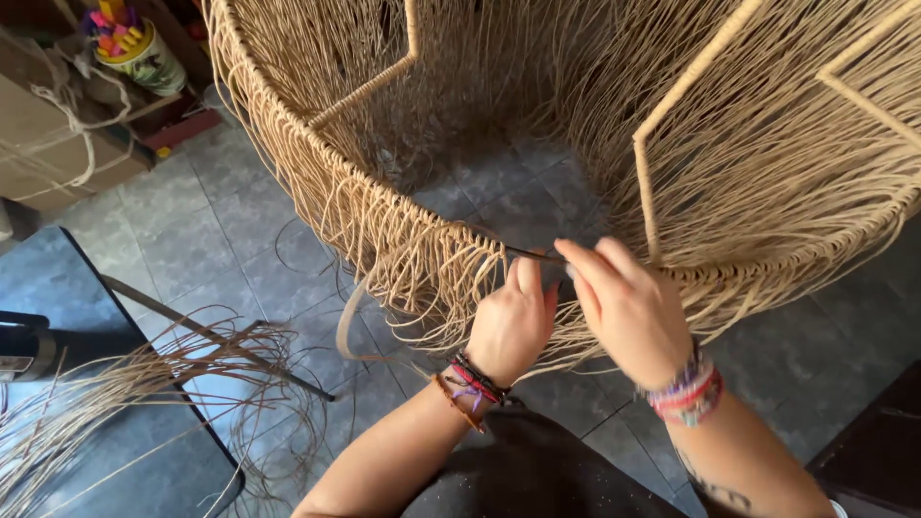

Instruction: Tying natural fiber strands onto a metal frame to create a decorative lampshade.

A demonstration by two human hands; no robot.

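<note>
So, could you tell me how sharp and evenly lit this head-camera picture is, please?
Head view: soft daylight, no harsh glare; the left hand and right hand at the woven frame's rim are fairly sharp, fingertips slightly smeared; the frame's curve looks bowed by the wide lens; loose strands at lower left look softer; the upper-left corner is dim.
</note>
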